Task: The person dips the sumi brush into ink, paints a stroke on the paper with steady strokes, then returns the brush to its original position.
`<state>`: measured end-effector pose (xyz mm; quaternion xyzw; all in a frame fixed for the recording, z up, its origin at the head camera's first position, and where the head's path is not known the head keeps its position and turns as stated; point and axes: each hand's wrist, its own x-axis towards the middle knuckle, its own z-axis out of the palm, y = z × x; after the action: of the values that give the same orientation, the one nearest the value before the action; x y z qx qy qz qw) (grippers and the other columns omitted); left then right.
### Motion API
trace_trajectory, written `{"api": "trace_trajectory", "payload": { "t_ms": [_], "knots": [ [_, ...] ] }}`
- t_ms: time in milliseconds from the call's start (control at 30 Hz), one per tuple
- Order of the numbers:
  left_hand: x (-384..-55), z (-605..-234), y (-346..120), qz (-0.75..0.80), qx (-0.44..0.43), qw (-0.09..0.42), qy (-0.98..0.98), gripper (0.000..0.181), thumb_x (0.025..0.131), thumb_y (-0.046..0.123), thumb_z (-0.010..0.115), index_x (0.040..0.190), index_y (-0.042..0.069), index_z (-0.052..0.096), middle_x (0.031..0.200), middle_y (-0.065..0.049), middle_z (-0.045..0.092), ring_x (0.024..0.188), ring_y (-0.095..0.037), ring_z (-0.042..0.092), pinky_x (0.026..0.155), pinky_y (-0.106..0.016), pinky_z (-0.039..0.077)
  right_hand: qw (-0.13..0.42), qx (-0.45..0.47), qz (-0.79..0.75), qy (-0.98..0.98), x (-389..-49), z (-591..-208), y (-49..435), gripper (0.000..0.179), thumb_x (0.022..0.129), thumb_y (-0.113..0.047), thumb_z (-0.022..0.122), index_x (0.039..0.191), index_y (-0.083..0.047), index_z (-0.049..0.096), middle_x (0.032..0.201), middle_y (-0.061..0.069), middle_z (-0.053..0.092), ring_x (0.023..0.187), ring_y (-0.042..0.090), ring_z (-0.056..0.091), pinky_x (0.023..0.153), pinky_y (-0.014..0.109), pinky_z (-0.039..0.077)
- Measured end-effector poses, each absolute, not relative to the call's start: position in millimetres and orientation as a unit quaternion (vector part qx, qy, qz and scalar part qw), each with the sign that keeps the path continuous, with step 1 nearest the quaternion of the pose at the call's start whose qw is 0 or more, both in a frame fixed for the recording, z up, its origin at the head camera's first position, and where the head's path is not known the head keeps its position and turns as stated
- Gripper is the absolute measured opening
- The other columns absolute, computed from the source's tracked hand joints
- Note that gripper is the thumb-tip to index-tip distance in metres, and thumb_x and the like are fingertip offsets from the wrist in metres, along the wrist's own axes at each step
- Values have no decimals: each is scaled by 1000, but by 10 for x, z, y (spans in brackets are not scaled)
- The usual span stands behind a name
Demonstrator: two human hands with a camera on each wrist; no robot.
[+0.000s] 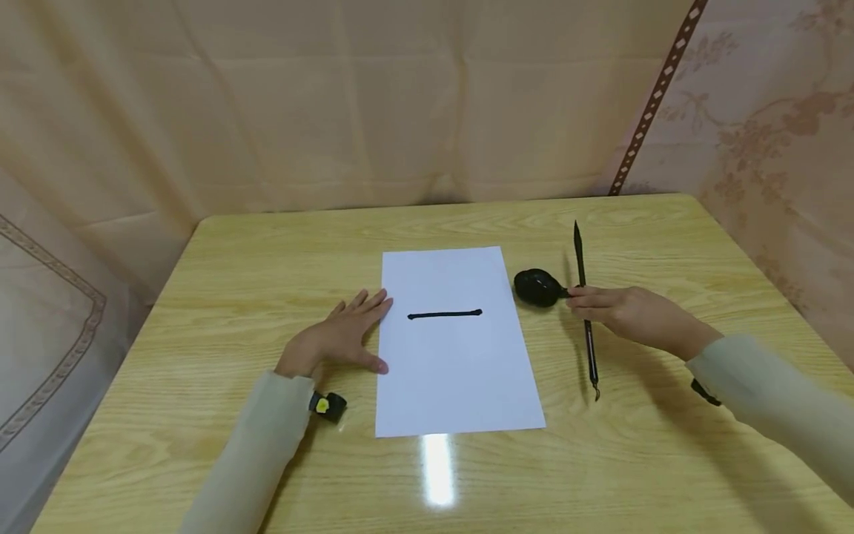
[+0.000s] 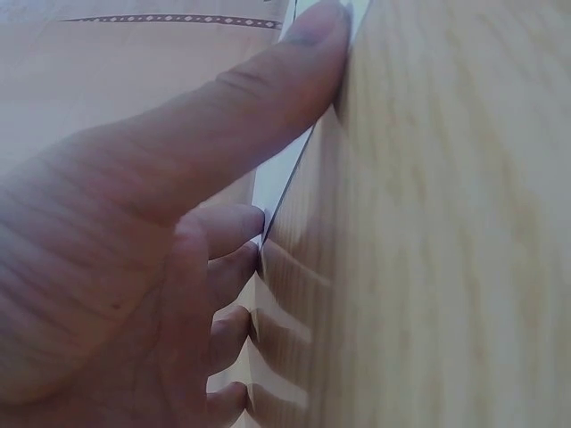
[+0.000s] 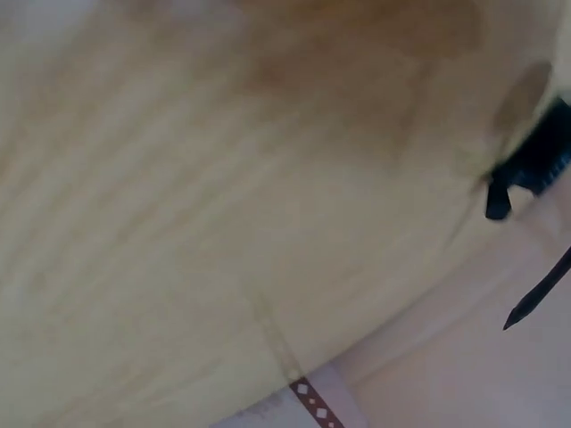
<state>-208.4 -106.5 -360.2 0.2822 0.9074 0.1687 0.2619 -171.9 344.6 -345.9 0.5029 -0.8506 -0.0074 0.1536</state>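
My left hand lies with its fingers spread at the left edge of a white paper sheet. Its thumb and forefinger overlap that edge. One thick black horizontal stroke crosses the sheet. Right of the paper, my right hand holds a dark ink brush, pointed bristles away from me and hanging loop towards me. Its fingertips are right at the short stem of a glossy black rounded dish-like object; whether they pinch that stem I cannot tell. The brush's bristle tip also shows in the right wrist view.
A light wood-grain table carries everything. Beige curtains hang behind its far edge, with a patterned cloth at the right. A small black device sits at the left wrist.
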Motion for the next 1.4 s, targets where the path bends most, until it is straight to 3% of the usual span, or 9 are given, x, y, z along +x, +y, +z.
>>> {"api": "trace_trajectory", "payload": {
  "t_ms": [167, 500, 1067, 1400],
  "knots": [
    [-2072, -3581, -1062, 168, 281, 260, 908, 109, 76, 46, 76, 154, 9, 9, 162, -8, -1, 147, -36, -9, 115, -61, -2, 144, 506, -29, -850, -1628, -3546, 3430, 53, 57, 14, 77, 108, 2, 69, 117, 15, 67, 105, 30, 65, 65, 29, 56],
    [-2067, -3576, -1074, 170, 284, 255, 909, 110, 75, 46, 77, 154, 8, 10, 161, -11, 0, 147, -37, -8, 114, -62, -1, 128, 513, -17, -848, -1578, -3691, 3456, 54, 57, 11, 76, 109, -3, 70, 119, 11, 66, 105, 28, 65, 69, 31, 56],
    [-2063, -3590, -1076, 175, 288, 257, 906, 110, 75, 47, 76, 154, 8, 10, 161, -11, 0, 147, -37, -9, 114, -62, -1, 148, 536, -26, -831, -1561, -3810, 3486, 56, 52, 8, 77, 107, 0, 70, 119, 13, 66, 106, 30, 64, 73, 32, 55],
    [-2064, -3578, -1071, 173, 286, 257, 907, 110, 74, 47, 76, 154, 8, 11, 162, -10, 0, 147, -36, -8, 115, -61, -1, 152, 546, -24, -823, -1582, -3809, 3498, 52, 56, 4, 74, 108, -2, 71, 120, 11, 65, 106, 28, 63, 75, 33, 55]
  ]
}}
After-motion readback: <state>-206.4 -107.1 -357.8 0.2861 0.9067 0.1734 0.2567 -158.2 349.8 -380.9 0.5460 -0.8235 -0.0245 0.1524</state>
